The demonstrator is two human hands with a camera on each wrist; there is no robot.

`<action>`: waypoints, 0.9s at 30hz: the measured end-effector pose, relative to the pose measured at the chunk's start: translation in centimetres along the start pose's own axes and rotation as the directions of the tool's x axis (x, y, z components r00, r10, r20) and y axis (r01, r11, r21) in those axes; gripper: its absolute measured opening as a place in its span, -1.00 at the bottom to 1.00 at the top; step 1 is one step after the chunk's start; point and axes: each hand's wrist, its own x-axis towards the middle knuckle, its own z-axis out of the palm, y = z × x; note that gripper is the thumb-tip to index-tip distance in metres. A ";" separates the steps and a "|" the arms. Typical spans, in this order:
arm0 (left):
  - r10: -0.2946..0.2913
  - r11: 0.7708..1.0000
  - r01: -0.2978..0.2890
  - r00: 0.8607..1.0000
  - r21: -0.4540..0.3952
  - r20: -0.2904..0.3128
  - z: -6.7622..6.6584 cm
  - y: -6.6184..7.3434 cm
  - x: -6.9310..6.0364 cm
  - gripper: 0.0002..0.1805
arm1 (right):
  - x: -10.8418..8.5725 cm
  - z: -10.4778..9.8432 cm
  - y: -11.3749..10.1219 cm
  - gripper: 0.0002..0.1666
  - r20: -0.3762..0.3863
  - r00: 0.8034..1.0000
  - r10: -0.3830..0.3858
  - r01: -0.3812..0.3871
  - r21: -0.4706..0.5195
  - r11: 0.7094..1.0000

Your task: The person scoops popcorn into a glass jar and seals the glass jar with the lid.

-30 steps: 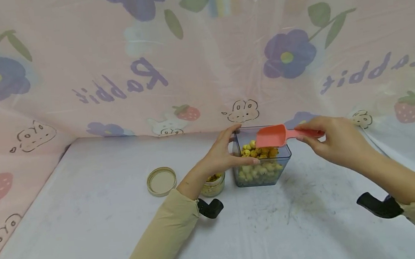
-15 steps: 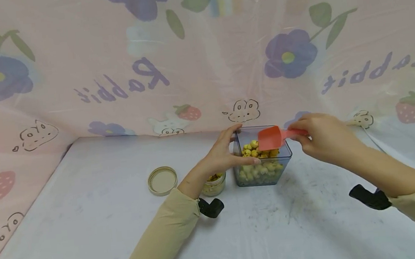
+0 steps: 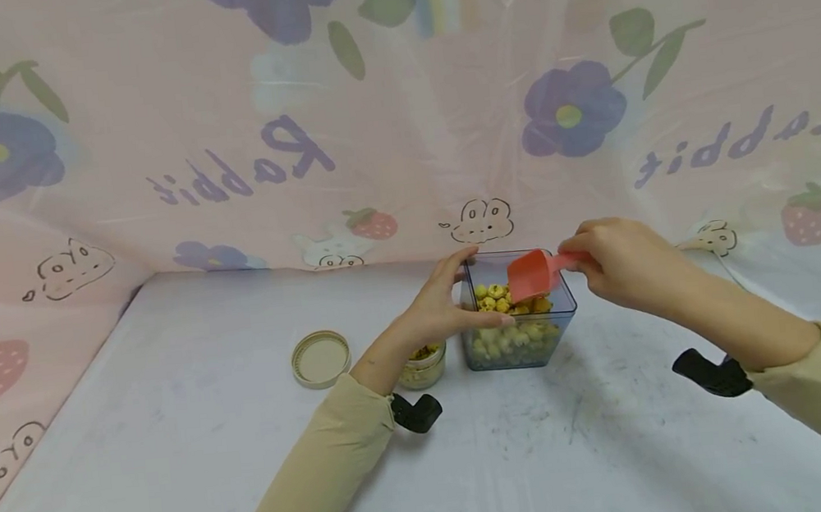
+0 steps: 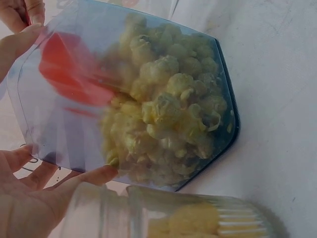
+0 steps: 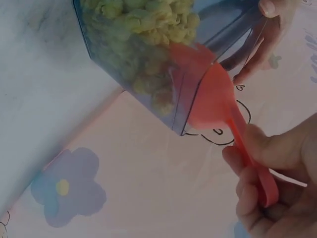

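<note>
A clear, bluish plastic container [image 3: 568, 311], partly filled with yellow popcorn [image 3: 495, 299], stands on the white table. My left hand [image 3: 432, 310] holds its left side, thumb along the front wall and fingers toward the back corner. In my right hand [image 3: 627, 268] I grip the handle of a coral-red scoop [image 3: 531, 276], whose blade slants down inside the container. The left wrist view shows the scoop [image 4: 72, 72] through the wall, its edge at the popcorn [image 4: 166, 111]. In the right wrist view my fingers curl round the handle [image 5: 247, 153].
A glass jar [image 3: 423, 372] with yellow pieces in it stands just left of the container, partly hidden by my left wrist. Farther left lies a round lid [image 3: 321, 359]. Behind the table hangs a pink printed sheet [image 3: 400, 150].
My right hand has moved left, toward the container, and the scoop has tipped so that its blade points further down into the popcorn. My left hand stays in place.
</note>
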 end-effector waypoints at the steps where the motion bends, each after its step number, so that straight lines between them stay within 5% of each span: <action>1: -0.001 1.000 0.001 1.000 0.001 -0.002 0.0 0.0 0.0 0.12 | 0.1 0.2 -0.1 -0.84 0.009 1.000 -0.003 0.003 0.000 1.000; 8: 0.008 1.000 -0.008 1.000 0.000 0.002 0.1 -0.1 0.0 0.13 | 0.9 2.1 -1.3 -0.80 0.108 0.994 0.026 -0.030 0.034 0.999; 17: 0.006 1.000 -0.006 1.000 -0.008 -0.006 0.2 0.0 0.0 0.13 | 1.6 3.4 0.3 -0.79 0.115 0.993 0.020 -0.048 0.248 0.968; 27: 0.013 1.000 -0.013 1.000 0.009 -0.009 0.1 -0.3 0.1 0.14 | 1.2 3.7 1.2 -0.77 0.104 0.994 0.017 -0.048 0.309 0.950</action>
